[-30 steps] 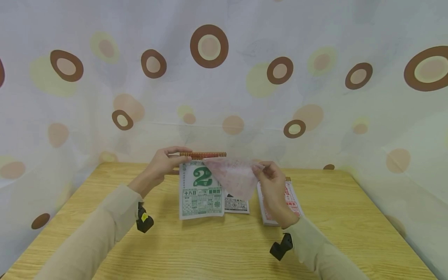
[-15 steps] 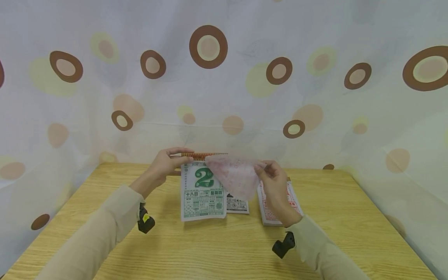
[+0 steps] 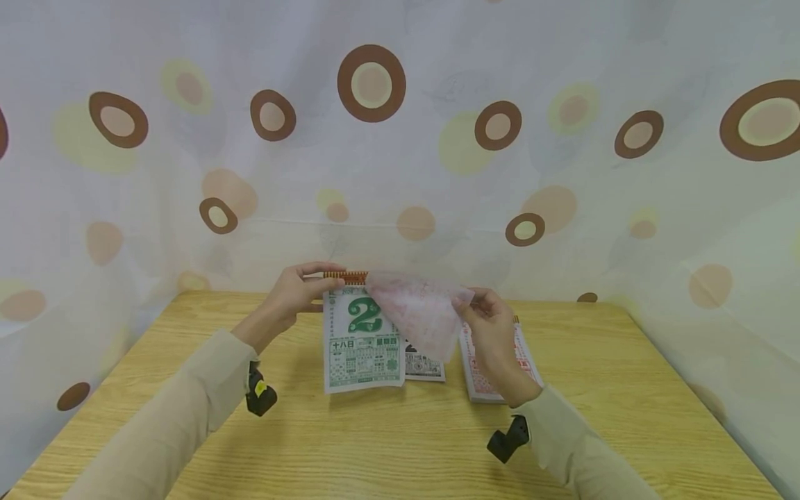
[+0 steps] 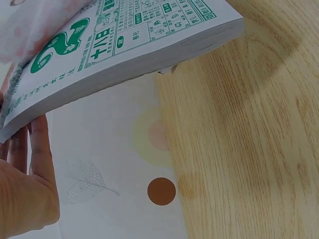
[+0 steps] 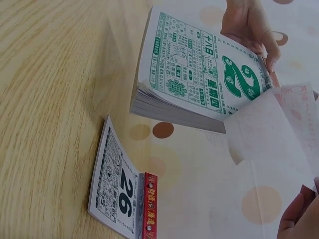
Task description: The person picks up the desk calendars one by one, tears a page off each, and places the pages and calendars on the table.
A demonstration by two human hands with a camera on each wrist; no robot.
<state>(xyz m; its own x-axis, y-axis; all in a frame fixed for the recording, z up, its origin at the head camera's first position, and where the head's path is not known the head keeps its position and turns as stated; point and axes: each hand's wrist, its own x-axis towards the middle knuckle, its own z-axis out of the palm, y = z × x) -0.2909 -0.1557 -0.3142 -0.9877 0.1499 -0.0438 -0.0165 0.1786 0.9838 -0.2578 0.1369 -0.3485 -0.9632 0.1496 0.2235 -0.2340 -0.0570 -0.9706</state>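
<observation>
A thick tear-off calendar (image 3: 364, 361) with a green "2" on its top page is held up off the table, tilted. My left hand (image 3: 289, 297) grips its red and gold top binding (image 3: 355, 278) at the left corner, thumb in front, other fingers behind. With thumb and fingertips my right hand (image 3: 490, 337) pinches a thin pinkish sheet (image 3: 420, 309). This sheet is pulled out to the right and still meets the calendar near the binding. In the right wrist view the sheet's underside shows pale, and the calendar's page block (image 5: 169, 113) looks thick.
Behind the raised calendar lies a smaller calendar (image 5: 117, 186) with a black "26" and a red header. A red-printed calendar pad (image 3: 525, 357) lies under and beside my right hand. The wooden table (image 3: 350, 451) meets a dotted cloth backdrop (image 3: 412, 173) behind.
The calendar and both hands have shifted slightly right. The pinched sheet has lifted at the top and now covers the right part of the binding. Both hands keep their hold.
</observation>
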